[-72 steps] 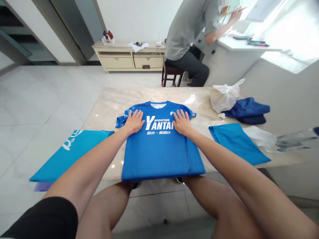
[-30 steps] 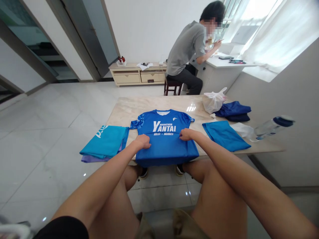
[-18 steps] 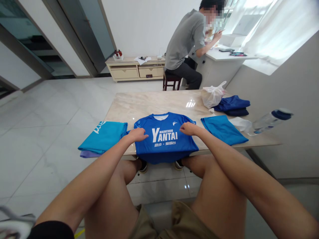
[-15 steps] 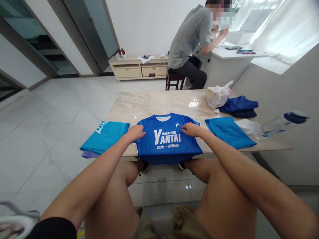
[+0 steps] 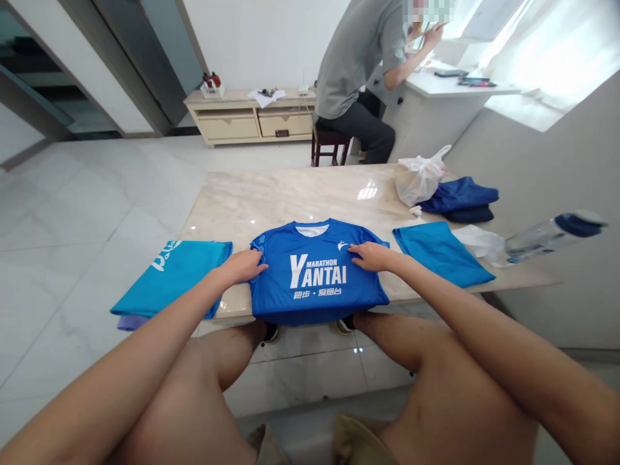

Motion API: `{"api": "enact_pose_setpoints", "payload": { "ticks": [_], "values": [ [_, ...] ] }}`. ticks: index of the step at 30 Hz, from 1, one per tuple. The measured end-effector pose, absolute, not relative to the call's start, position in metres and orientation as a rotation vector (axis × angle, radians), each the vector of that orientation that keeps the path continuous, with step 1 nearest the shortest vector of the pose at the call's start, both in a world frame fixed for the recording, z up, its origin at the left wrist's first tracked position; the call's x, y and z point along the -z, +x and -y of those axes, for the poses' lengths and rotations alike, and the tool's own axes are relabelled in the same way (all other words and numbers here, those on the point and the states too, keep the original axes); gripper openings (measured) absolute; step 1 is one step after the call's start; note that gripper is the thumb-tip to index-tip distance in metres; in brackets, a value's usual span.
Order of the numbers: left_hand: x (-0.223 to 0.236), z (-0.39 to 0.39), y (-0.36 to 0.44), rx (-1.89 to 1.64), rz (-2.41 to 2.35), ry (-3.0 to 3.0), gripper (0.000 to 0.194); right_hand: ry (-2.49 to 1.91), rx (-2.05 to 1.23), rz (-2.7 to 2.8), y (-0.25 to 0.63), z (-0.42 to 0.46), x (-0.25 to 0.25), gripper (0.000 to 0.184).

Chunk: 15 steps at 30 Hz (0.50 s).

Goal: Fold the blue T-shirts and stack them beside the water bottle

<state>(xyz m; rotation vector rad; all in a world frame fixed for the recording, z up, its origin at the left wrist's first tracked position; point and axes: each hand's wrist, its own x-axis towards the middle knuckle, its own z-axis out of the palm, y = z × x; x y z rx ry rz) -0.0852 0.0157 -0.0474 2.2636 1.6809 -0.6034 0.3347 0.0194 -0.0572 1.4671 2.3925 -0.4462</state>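
A blue short-sleeved T-shirt [image 5: 317, 300] with white "Marathon Yantai" lettering lies face up at the table's near edge. Its collar points away from me, and its lower part hangs or folds over the edge. My left hand [image 5: 246, 265] rests on the shirt's left side by the patterned sleeve, fingers stretched and a little apart. On the chest near the white bird logo, my right hand [image 5: 372, 257] touches the fabric with finger and thumb apart. Both hands look open; their undersides are hidden.
Folded light-blue garments lie left [image 5: 194, 265] and right [image 5: 438, 252] on the marble-look table [image 5: 271, 187]. At right are a white plastic bag [image 5: 420, 177], dark-blue clothes [image 5: 460, 197], tissue [image 5: 479, 242] and a clear bottle [image 5: 547, 236]. A person [image 5: 356, 58] sits beyond.
My left hand has shifted slightly outward along the shirt's side, and its fingers are more spread. The right hand stays on the chest. The view has shifted a little.
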Motion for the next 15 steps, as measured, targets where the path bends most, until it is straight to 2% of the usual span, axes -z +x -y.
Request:
{"api": "enact_pose_setpoints", "payload": {
  "ticks": [3,8,10,15],
  "values": [
    [0.037,-0.013,-0.080,0.643,-1.744,2.240,0.056,1.611,0.462,-2.410,0.342,-0.022,0.045,0.044],
    [0.017,-0.002,-0.057,0.580,-1.837,2.289,0.049,2.085,0.372,-2.310,0.375,-0.028,0.050,0.042],
    [0.012,0.000,-0.044,0.538,-1.856,2.277,0.048,2.201,0.309,-2.198,0.389,-0.032,0.066,0.048],
    [0.020,-0.004,-0.021,0.475,-1.683,2.221,0.069,2.292,0.297,-2.025,0.408,-0.043,0.106,0.055]
  ]
}}
